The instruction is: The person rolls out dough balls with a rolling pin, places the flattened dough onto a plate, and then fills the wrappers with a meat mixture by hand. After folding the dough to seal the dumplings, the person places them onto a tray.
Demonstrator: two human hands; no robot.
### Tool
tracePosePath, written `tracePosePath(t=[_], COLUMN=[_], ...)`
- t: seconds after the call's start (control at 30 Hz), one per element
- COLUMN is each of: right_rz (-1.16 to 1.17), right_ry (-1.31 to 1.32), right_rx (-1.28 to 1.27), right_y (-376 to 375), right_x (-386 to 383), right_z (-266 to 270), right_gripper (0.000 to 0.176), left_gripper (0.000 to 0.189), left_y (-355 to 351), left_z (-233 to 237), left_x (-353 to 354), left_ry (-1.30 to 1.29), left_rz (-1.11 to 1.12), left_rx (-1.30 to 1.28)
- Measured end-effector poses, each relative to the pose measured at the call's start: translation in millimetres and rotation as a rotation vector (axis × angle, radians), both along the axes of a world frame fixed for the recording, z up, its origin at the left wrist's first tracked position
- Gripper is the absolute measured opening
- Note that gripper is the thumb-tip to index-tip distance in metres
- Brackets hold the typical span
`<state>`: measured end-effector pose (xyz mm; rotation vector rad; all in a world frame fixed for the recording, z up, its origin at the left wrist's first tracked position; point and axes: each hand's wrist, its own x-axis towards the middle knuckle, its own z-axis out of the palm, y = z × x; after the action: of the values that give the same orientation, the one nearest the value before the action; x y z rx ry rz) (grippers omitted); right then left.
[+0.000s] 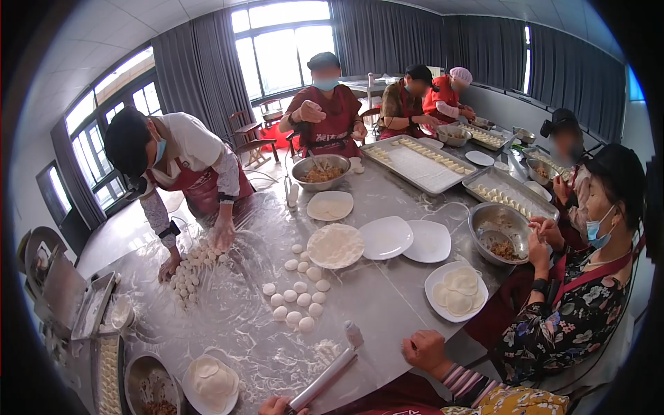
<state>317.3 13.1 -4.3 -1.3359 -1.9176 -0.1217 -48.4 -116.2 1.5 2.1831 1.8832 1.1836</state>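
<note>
At the bottom edge, my left hand (275,407) is closed on the near end of a rolling pin (324,380), which has a metal barrel and a pale far handle. Further right, my right hand (425,351) rests by the table edge with its fingers curled in; whatever may be inside is hidden. Beyond the pin lie several round dough pieces (302,299) on the floured steel table (235,325). A plate of flour (335,246) stands behind them. To the left is a plate of rolled wrappers (211,384), beside a bowl with some filling (153,387).
Across the table, a person (187,159) presses both hands on a heap of dough pieces (196,270). Several others sit around with filling bowls (321,171) and dumpling trays (422,164). White plates (386,238) and a wrapper plate (456,290) stand to the right.
</note>
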Motion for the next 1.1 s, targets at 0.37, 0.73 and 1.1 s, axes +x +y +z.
tracePosePath(t=[0.37, 0.73, 1.1], right_rz=[0.005, 0.006, 0.008], right_ry=[-0.005, -0.002, -0.002], right_rx=[-0.002, -0.003, -0.007], right_y=[0.3, 0.5, 0.1], right_x=[0.8, 0.9, 1.3], right_z=[-0.1, -2.0, -2.5], right_gripper=[0.027, 0.027, 0.027], left_gripper=[0.031, 0.033, 0.034], left_y=[0.1, -0.9, -3.0], left_z=[8.1, 8.4, 3.4], left_x=[3.0, 2.9, 0.9], left_ry=[0.012, 0.001, -0.006], left_rz=[0.001, 0.007, 0.015], left_rx=[0.02, -0.01, -0.033])
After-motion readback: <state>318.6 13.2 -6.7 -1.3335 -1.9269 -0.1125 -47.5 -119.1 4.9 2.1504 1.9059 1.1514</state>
